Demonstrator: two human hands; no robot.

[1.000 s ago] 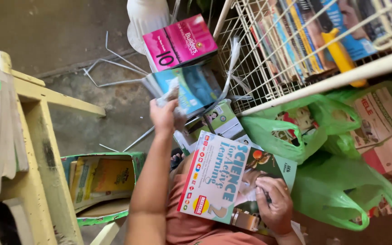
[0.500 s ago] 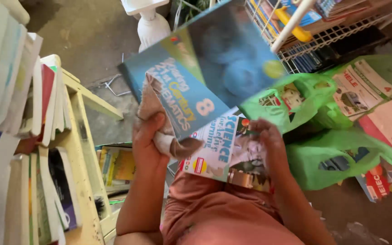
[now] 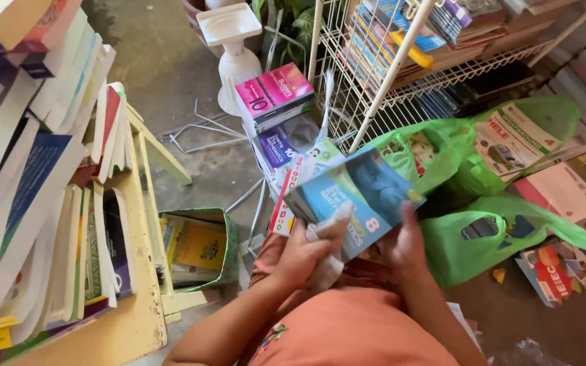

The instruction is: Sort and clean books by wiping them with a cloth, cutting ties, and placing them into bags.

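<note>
Beside green bags, left hand clutches a cloth, right hand grips a blue book.

Book in lap btwn hands, shelf left, wire rack behind.

The left hand gripped a pale cloth and pressed it against the lower edge of a blue book, which the right hand steadied from the other side, above the person's lap. A second book lay just under the blue one. Beyond them stood a short stack topped by a pink book, beside a white pedestal. A white wire rack full of books rose at the right, with green bags of books below it. At the left a yellow shelf carried leaning books, and a green box with yellow books sat just beside it.
</note>
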